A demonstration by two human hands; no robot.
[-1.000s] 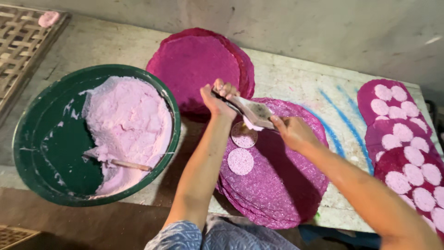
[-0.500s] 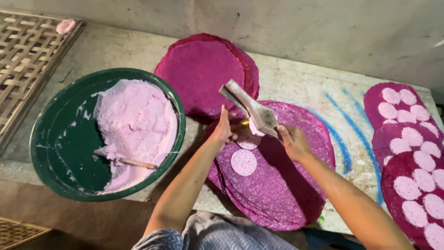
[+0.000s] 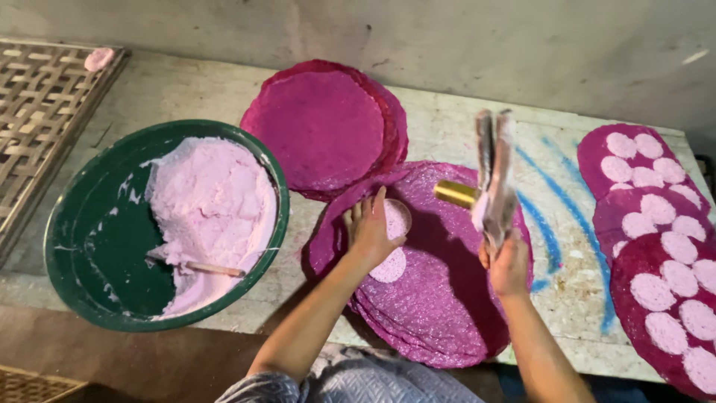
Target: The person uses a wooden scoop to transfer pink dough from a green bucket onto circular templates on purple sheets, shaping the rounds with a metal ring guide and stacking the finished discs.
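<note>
Head view, read from left to right. At far left I see a woven lattice rack (image 3: 37, 119), then a green basin (image 3: 89, 254) holding pale pink batter (image 3: 212, 209) with a stick (image 3: 205, 269) lying in it. Behind and right of the basin lies a stack of bare magenta discs (image 3: 321, 127). At centre, the nearer stack of magenta discs (image 3: 440, 313) carries two pale pink rounds: one (image 3: 390, 266) sits just below my left hand (image 3: 369, 231), the other (image 3: 397, 218) lies under the fingertips of that hand, which is spread flat and pressing down, holding nothing. My right hand (image 3: 509, 267) is closed around the lower end of a batter-smeared flat tool (image 3: 494, 175), raised clear of the stack with its long axis running nearly straight up and away from me. A brass-coloured cylinder (image 3: 456, 194) shows just left of the tool; I cannot tell whether it rests on the discs or belongs to the tool. The pink rounds thus lie left of and below the tool, nearer my left hand. At far right, further discs (image 3: 656, 246) bearing many pink rounds overlap on the pale surface (image 3: 447, 127) with blue streaks
</note>
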